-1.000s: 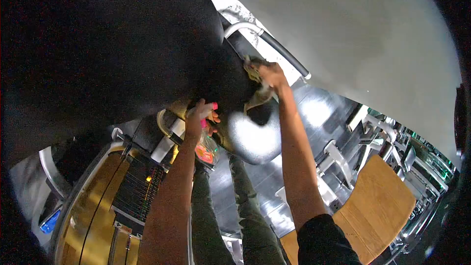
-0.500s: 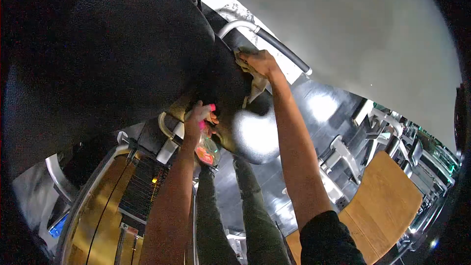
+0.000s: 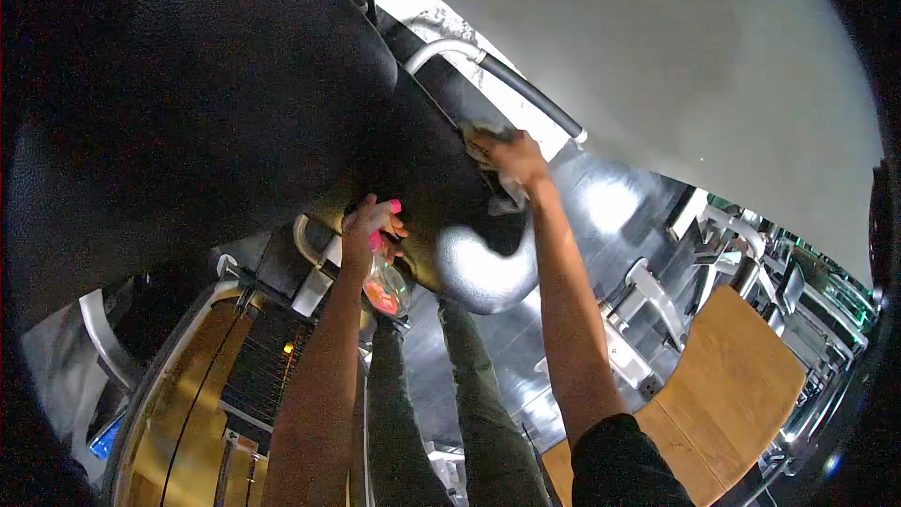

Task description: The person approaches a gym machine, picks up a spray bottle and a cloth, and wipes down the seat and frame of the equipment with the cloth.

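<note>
My left hand [image 3: 368, 230] is wrapped round the neck of a clear spray bottle [image 3: 387, 289] with a pink nozzle and an orange-pink label. The bottle hangs upright beside the lower edge of a black padded seat [image 3: 427, 178]. My right hand [image 3: 511, 160], slightly blurred, grips a pale cleaning cloth [image 3: 508, 199] against the far edge of that seat. Part of the cloth dangles below the fingers. A wet-looking bright glare lies on the seat's rounded end, between my two hands.
A metal handle with a black grip [image 3: 530, 94] stands just beyond my right hand. A large black backrest [image 3: 188, 94] fills the upper left. A tan padded board [image 3: 727, 385] lies at lower right, with gym machines [image 3: 751, 244] behind. A weight stack [image 3: 267, 361] is at lower left.
My right hand and the cloth have moved down and slightly right along the seat's edge. My left hand still holds the spray bottle, and the view has shifted slightly.
</note>
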`<action>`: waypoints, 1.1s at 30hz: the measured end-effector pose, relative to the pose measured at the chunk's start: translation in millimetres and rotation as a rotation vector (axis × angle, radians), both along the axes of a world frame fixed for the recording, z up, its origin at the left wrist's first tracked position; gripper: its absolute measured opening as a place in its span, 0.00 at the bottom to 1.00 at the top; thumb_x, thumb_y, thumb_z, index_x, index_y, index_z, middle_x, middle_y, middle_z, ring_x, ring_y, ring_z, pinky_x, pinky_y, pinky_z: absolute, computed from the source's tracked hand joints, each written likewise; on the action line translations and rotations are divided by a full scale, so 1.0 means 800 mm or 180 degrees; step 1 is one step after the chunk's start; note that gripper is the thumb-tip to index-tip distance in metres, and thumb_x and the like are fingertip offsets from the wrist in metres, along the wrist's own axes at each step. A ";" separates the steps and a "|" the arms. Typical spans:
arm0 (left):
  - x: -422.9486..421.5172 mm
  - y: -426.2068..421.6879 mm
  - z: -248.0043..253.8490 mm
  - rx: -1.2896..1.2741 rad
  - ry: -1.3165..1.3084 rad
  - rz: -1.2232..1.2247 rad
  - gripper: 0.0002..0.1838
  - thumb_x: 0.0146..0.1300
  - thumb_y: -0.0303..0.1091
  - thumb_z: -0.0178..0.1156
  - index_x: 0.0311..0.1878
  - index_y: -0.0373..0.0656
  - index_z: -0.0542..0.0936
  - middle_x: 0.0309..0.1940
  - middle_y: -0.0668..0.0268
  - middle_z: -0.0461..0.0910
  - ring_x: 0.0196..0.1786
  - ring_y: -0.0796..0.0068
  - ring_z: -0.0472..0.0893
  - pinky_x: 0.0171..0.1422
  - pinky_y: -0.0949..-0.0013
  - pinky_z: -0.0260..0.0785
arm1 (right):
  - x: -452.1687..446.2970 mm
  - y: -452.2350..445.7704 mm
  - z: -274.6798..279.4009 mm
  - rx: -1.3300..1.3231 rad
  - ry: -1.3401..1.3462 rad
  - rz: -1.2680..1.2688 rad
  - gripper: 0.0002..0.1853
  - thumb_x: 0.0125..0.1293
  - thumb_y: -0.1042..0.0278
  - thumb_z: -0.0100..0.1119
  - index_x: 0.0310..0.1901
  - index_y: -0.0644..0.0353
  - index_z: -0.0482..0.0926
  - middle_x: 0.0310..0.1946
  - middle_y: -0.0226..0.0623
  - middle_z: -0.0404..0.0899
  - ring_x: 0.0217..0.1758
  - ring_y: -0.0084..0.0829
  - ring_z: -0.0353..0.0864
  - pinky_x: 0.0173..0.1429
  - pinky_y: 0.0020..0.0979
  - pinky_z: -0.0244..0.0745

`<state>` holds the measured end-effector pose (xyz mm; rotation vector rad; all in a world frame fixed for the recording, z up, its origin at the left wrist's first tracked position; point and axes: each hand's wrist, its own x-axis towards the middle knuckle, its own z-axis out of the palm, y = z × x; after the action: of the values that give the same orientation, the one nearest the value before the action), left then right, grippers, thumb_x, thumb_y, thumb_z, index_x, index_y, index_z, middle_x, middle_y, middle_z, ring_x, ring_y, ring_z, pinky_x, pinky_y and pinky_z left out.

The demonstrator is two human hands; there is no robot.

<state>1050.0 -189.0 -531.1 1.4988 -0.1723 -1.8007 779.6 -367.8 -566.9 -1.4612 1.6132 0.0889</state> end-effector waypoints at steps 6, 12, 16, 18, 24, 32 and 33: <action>-0.013 -0.010 0.014 0.0285 -0.0208 0.0477 0.32 0.65 0.61 0.50 0.45 0.34 0.80 0.27 0.53 0.80 0.16 0.63 0.77 0.18 0.64 0.74 | 0.035 0.009 0.069 -0.0274 0.0619 -0.0335 0.25 0.56 0.48 0.65 0.46 0.63 0.83 0.38 0.50 0.85 0.42 0.41 0.85 0.48 0.37 0.76; -0.010 -0.010 0.022 0.0060 -0.0108 0.0395 0.32 0.65 0.61 0.50 0.43 0.35 0.80 0.25 0.56 0.79 0.16 0.65 0.76 0.19 0.65 0.73 | -0.057 0.059 0.075 -0.0418 0.0765 0.0265 0.24 0.57 0.49 0.64 0.46 0.62 0.83 0.36 0.47 0.85 0.40 0.38 0.85 0.45 0.35 0.76; -0.012 -0.008 0.017 -0.0016 -0.0387 0.0270 0.32 0.65 0.62 0.50 0.40 0.35 0.80 0.23 0.57 0.78 0.12 0.67 0.72 0.18 0.67 0.71 | -0.049 0.100 0.122 -0.0568 0.0371 -0.0140 0.21 0.60 0.52 0.64 0.45 0.63 0.83 0.36 0.47 0.86 0.38 0.39 0.86 0.45 0.35 0.76; -0.007 -0.001 0.009 -0.0033 -0.0194 0.0209 0.31 0.66 0.61 0.48 0.37 0.36 0.79 0.23 0.58 0.78 0.11 0.70 0.71 0.18 0.68 0.70 | -0.013 0.118 0.173 -0.0281 0.0168 -0.1055 0.21 0.60 0.52 0.65 0.43 0.64 0.83 0.36 0.49 0.85 0.40 0.46 0.86 0.47 0.39 0.76; -0.035 -0.013 0.050 -0.0178 -0.0598 0.0544 0.31 0.68 0.60 0.46 0.31 0.38 0.79 0.19 0.60 0.76 0.10 0.72 0.70 0.17 0.70 0.68 | -0.004 0.193 0.154 -0.1224 0.0288 -0.0770 0.21 0.60 0.51 0.65 0.50 0.56 0.81 0.43 0.48 0.80 0.45 0.49 0.81 0.50 0.43 0.74; -0.083 -0.051 0.083 -0.0059 -0.0594 0.0333 0.31 0.63 0.63 0.52 0.41 0.38 0.80 0.22 0.60 0.79 0.12 0.71 0.74 0.18 0.71 0.69 | -0.002 0.203 0.147 -0.1488 0.0082 -0.0850 0.20 0.60 0.55 0.66 0.52 0.51 0.81 0.45 0.42 0.80 0.49 0.41 0.81 0.54 0.37 0.73; -0.086 -0.056 0.083 -0.0018 -0.0654 0.0232 0.31 0.63 0.62 0.53 0.46 0.38 0.80 0.23 0.59 0.79 0.13 0.70 0.75 0.18 0.71 0.70 | -0.002 0.203 0.144 -0.1686 0.0073 -0.0794 0.19 0.60 0.57 0.65 0.52 0.50 0.80 0.43 0.42 0.78 0.47 0.45 0.80 0.51 0.41 0.74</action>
<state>981.4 -234.1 -464.5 1.6637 -0.2209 -1.5867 777.8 -205.4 -451.7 -1.6285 1.9150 -0.4996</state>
